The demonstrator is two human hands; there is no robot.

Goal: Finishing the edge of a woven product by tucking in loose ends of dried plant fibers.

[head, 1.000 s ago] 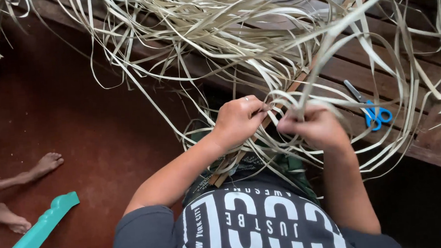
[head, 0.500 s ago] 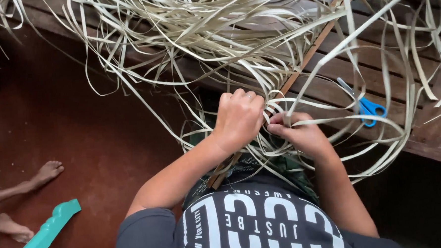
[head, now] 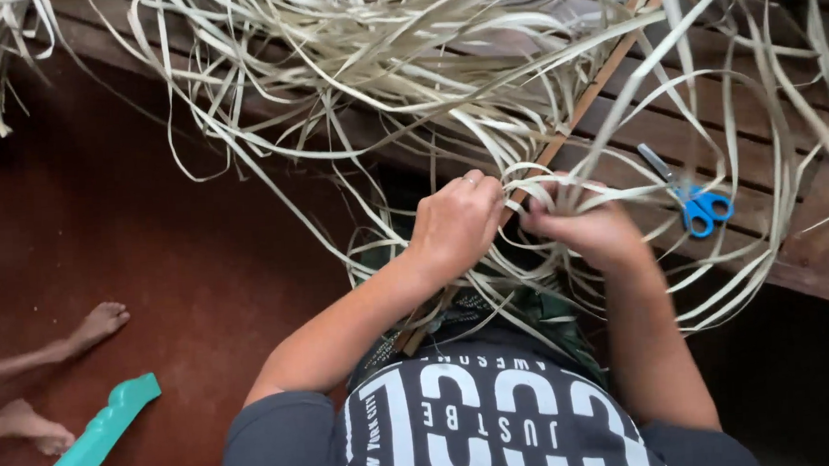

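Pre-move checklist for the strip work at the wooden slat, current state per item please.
1. Left hand closed on the pale strips beside the wooden slat: ok.
2. Right hand gripping strips: ok, though blurred.
3. Which single strip each hand holds: cannot tell.
4. Blue-handled scissors lying apart from both hands on the slatted bench: ok.
5. Strips free of tangles: not ok, loops cross around the hands.
6. Another person's bare feet away from the work: ok.

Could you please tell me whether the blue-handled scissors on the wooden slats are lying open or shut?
Shut, as far as shows: the scissors lie flat on the wooden slats, their blades together as one narrow grey point, the two blue loops side by side.
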